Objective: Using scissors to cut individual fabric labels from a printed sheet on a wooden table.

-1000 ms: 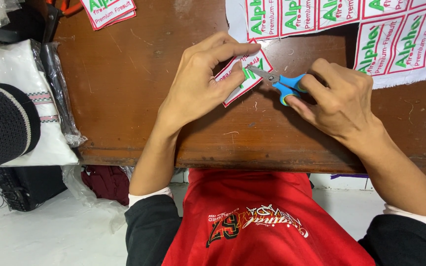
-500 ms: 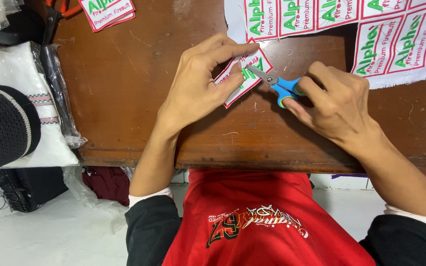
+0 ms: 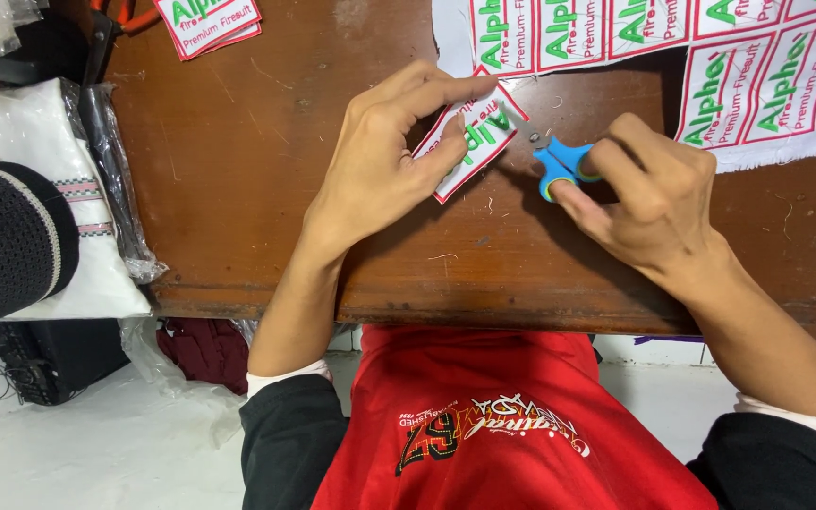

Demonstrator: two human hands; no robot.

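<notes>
My left hand (image 3: 380,165) pinches a small white cloth label (image 3: 474,142) with a red border and green lettering, held just above the brown wooden table (image 3: 238,161). My right hand (image 3: 644,203) grips blue-handled scissors (image 3: 559,161), fingers through the loops. The metal blades point left and meet the label's right edge. Both forearms reach up from the near table edge.
A white fabric sheet (image 3: 757,76) printed with several identical labels lies at the top right. A few cut labels (image 3: 210,24) are stacked at the top left. A white bag in plastic (image 3: 59,189) and a dark knitted cap (image 3: 2,236) sit at the left.
The scissors and my right hand have shifted slightly along the label's edge. My left hand keeps the same hold on the label.
</notes>
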